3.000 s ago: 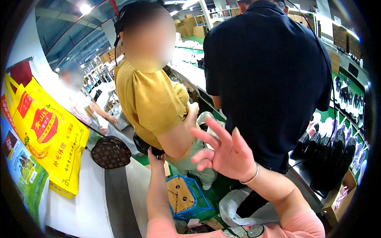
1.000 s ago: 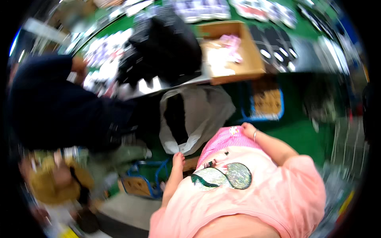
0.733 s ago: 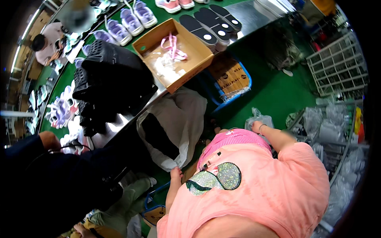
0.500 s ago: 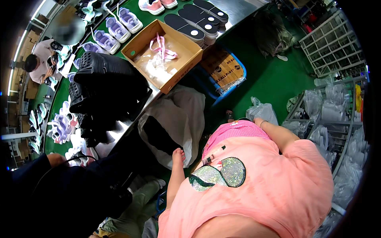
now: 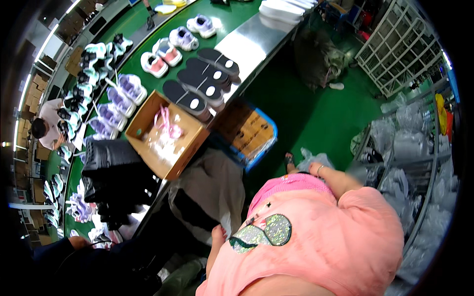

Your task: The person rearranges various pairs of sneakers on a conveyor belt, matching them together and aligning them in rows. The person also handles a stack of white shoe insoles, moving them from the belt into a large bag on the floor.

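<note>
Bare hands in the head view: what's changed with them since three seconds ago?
Your right hand has come down from mid-air to a translucent plastic bag; your left hand moved from beside a mustard shirt to a whitish plastic sack. Grips are unclear. The open brown cardboard box stays on the metal bench.

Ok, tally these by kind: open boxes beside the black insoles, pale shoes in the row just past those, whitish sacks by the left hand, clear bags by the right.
Open box beside the black insoles: 1
Pale shoes in the row just past those: 4
Whitish sack by the left hand: 1
Clear bag by the right hand: 1
Total: 7
</note>
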The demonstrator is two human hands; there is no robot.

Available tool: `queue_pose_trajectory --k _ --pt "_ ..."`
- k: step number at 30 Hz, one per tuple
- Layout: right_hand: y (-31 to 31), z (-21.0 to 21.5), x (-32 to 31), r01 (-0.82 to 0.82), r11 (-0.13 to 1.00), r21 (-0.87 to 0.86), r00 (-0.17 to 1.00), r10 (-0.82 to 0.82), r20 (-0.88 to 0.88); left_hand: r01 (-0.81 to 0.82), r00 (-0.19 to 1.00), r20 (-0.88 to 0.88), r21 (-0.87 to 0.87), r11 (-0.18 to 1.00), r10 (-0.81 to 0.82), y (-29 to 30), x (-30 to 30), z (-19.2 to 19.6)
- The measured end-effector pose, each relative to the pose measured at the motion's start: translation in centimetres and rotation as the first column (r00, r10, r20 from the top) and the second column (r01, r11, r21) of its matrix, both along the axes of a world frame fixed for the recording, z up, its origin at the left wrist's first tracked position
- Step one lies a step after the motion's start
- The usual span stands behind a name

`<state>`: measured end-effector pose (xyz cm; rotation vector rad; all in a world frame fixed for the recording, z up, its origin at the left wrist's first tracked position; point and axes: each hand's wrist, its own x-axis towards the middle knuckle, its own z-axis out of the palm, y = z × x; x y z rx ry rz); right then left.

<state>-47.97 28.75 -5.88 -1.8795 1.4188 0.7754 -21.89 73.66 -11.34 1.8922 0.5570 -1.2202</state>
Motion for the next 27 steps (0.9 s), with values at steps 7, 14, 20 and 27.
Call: queue_pose_trajectory --k 7,14,20,27 --pt "-12.7 -3.1 0.3 -0.143 0.981 0.130 0.982 0.125 0.144 -0.267 0.963 -0.028 0.006 0.964 0.267 -8.7 -5.5 -3.3" --pt "-23.4 -2.4 0.2 0.326 0.907 0.267 0.876 -0.396 0.277 0.404 0.902 0.225 -0.134 0.905 -0.369 -31.2 -8.5 6.6" --pt "-22.4 -5.3 -6.0 0.399 0.863 0.309 0.836 -0.481 0.265 0.503 0.863 0.084 -0.220 0.835 -0.498 -37.8 -5.6 7.8" --pt "-18.7 -3.4 -13.8 0.308 0.912 0.271 0.951 -0.299 -0.078 0.318 0.946 0.060 0.041 0.947 -0.320 -36.3 1.0 1.8"
